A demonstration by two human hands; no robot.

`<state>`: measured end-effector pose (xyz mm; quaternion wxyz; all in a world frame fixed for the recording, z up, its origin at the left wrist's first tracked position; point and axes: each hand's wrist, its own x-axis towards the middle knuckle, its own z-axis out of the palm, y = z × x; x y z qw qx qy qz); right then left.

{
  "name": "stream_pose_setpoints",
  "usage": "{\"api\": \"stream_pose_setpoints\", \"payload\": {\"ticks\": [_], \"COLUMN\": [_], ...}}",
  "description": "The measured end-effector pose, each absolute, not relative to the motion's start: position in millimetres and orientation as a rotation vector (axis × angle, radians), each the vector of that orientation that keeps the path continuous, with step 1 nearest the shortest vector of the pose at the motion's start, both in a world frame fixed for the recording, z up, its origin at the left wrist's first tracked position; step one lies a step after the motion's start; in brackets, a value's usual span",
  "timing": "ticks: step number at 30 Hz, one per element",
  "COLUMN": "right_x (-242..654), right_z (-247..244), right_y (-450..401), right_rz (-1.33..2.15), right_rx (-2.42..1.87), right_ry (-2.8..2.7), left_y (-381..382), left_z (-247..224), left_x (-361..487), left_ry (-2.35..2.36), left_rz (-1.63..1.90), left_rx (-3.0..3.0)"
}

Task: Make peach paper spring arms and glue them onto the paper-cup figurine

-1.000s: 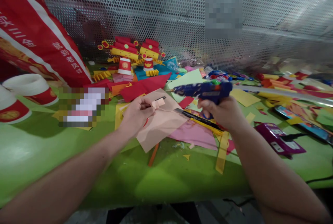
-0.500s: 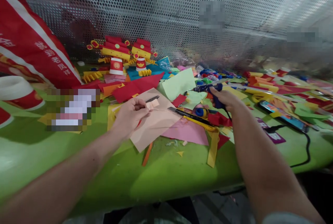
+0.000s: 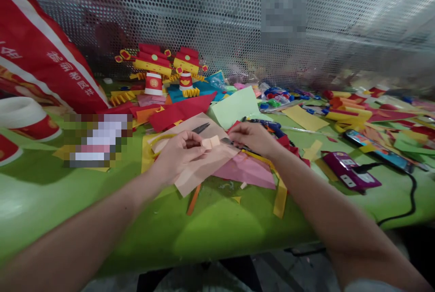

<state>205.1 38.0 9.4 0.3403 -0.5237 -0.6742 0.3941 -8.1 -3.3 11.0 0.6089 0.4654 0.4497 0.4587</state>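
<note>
Since half a second ago the right hand (image 3: 249,136) has let go of the blue glue gun (image 3: 267,124), which now lies on the worktop (image 3: 210,228) just behind it at 1 o'clock, and has come in toward the left hand (image 3: 181,149).

Head view: the left hand is closed in a pinch on a small folded peach tab (image 3: 210,142), held just above a peach sheet (image 3: 200,160) near the middle of the worktop. The right hand is loosely curled and holds nothing; its fingertips (image 3: 234,132) sit just at 3 o'clock of the tab, close to it but apart. A knife (image 3: 238,146) lies under that hand, with a pink sheet (image 3: 248,169) at 5 o'clock. Scissors (image 3: 200,127) rest at 12 o'clock of the left hand. Farther back, at 11 o'clock, stand two paper figures (image 3: 166,68); a phone (image 3: 377,145) lies well off at 3 o'clock.

By my reading, the gluing is over and the step in hand is pressing the tab shut. That calls for the right hand to close on the tab and squeeze the glued fold while the left steadies it.
</note>
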Motion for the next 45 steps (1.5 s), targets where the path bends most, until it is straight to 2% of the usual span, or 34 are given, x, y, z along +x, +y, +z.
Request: {"api": "stream_pose_setpoints", "payload": {"ticks": [4, 9, 21, 30, 45], "right_x": [173.1, 164.3, 160.4, 156.8, 154.4], "right_z": [-0.6, 1.2, -2.8, -4.2, -3.3], "right_y": [24.2, 14.7, 10.6, 1.3, -1.9], "right_rz": [1.459, 1.622, 1.486, 1.137, 1.277], "right_rx": [-1.161, -1.11, -1.145, -1.049, -1.089], "right_ry": [-1.63, -1.522, -1.484, -1.636, -1.514], "left_y": [-6.8, -9.7, -11.3, -12.9, -10.5], "left_z": [11.6, 12.7, 9.7, 9.7, -1.0], "left_x": [-5.0, -3.1, -1.2, -2.5, -5.5], "left_ry": [1.048, 1.04, 1.094, 1.108, 0.999], "left_rz": [1.028, 0.973, 0.95, 1.003, 0.991], "left_rx": [1.103, 1.148, 1.347, 1.46, 1.695]}}
